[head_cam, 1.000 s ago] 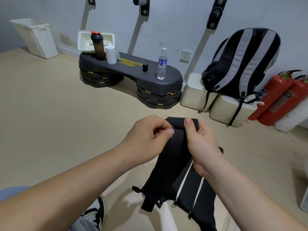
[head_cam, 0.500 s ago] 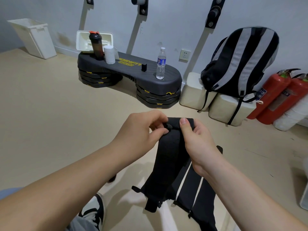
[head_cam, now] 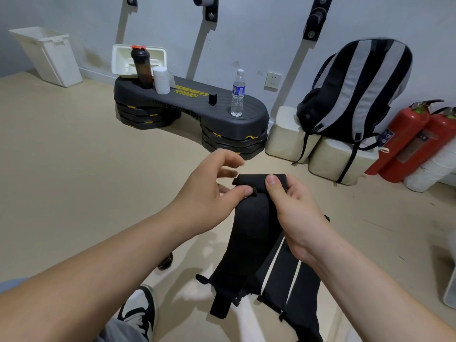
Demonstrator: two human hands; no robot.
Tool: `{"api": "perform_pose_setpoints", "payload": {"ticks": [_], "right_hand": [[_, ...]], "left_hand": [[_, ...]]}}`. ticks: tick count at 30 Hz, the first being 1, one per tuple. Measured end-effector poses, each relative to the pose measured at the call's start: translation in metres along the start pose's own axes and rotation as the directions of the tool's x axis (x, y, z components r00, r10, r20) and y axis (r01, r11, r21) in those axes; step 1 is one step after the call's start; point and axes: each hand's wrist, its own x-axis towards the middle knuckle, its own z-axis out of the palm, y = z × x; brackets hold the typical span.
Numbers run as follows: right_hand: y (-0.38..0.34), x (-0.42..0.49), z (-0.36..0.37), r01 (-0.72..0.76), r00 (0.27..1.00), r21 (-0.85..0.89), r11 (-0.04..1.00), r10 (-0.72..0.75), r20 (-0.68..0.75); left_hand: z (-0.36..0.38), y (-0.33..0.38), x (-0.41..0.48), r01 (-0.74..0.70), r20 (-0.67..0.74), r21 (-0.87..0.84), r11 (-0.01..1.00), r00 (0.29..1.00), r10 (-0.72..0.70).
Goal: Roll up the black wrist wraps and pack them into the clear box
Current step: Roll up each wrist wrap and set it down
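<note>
I hold a black wrist wrap (head_cam: 251, 233) up in front of me, its top end turned over into a short roll (head_cam: 256, 180). My right hand (head_cam: 293, 208) pinches that roll, thumb on the front and fingers behind. My left hand (head_cam: 209, 193) keeps only its thumb on the roll's left edge, while its fingers are spread and lifted off, blurred. The wrap's tail hangs down to a strap end (head_cam: 219, 304). More black wraps (head_cam: 303, 287) lie below my right wrist on a white surface. At the right border a pale translucent container edge (head_cam: 450, 287) shows.
A black step platform (head_cam: 192, 104) by the wall carries a shaker bottle (head_cam: 140, 67), a white tub (head_cam: 161, 80) and a water bottle (head_cam: 238, 95). A striped backpack (head_cam: 357, 90) sits on cream blocks, with red fire extinguishers (head_cam: 404, 139) beside it. My shoe (head_cam: 139, 309) is below.
The roll at the wrap's top has grown thicker. My left fingers have let go and spread away from it, leaving the thumb. My right hand keeps its pinch.
</note>
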Motion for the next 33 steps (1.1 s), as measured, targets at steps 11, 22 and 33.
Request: {"api": "perform_pose_setpoints", "payload": {"ticks": [11, 22, 33], "right_hand": [[-0.011, -0.011, 0.000, 0.060, 0.993, 0.049, 0.997, -0.065, 0.097], [-0.014, -0.008, -0.008, -0.092, 0.962, 0.231, 0.969, 0.027, 0.272], [-0.005, -0.011, 0.004, 0.239, 0.969, -0.147, 0.960, -0.247, -0.032]], "left_hand": [[-0.004, 0.001, -0.004, -0.015, 0.043, -0.095, 0.995, 0.999, 0.019], [-0.002, -0.005, -0.002, -0.453, -0.031, 0.211, 0.866, 0.882, 0.469], [0.007, 0.023, -0.012, 0.308, 0.109, -0.524, 0.794, 0.949, -0.297]]}}
